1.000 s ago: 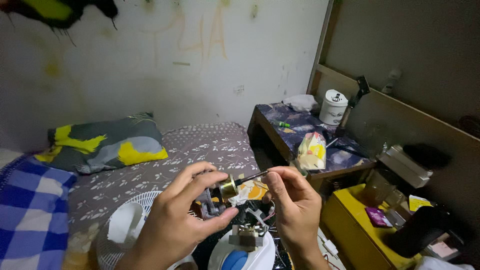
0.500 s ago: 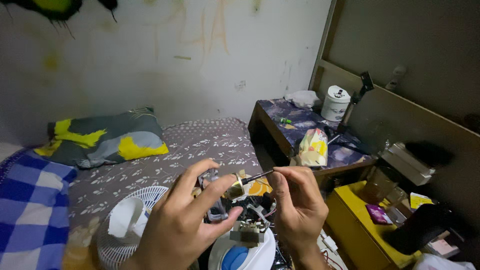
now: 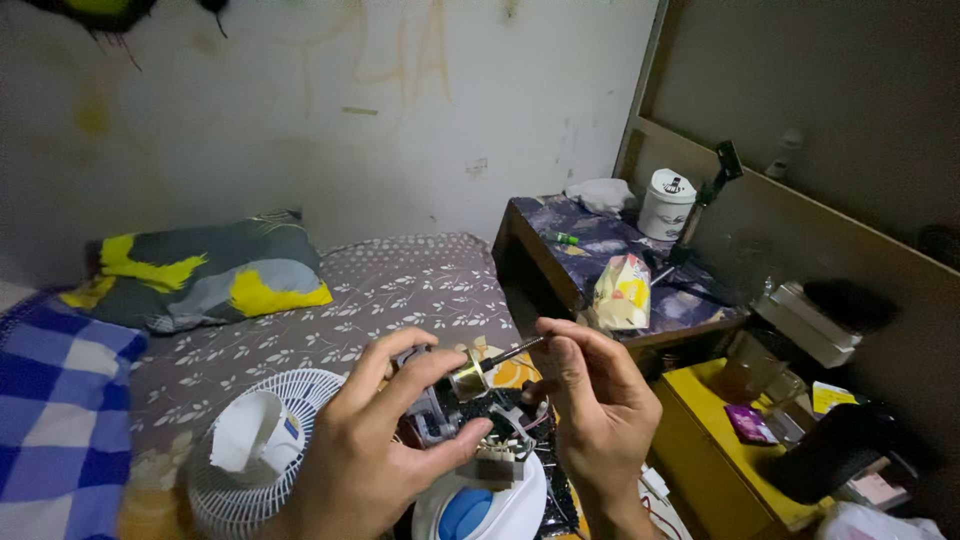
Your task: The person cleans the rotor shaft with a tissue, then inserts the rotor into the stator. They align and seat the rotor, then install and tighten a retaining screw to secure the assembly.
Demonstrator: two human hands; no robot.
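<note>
Left hand [image 3: 375, 455] fingers are clamped round the small brass-ended motor [image 3: 452, 392], held up over the white fan base [image 3: 480, 505]. Right hand [image 3: 595, 415] fingers pinch the thin shaft [image 3: 510, 353] poking out of it. A slip could bend that shaft, I'd say, or drop the motor onto the loose wires below. Beyond, the fan grille [image 3: 265, 445] lies on the bed [image 3: 400, 290]; the desk [image 3: 600, 250] is cluttered.
</note>
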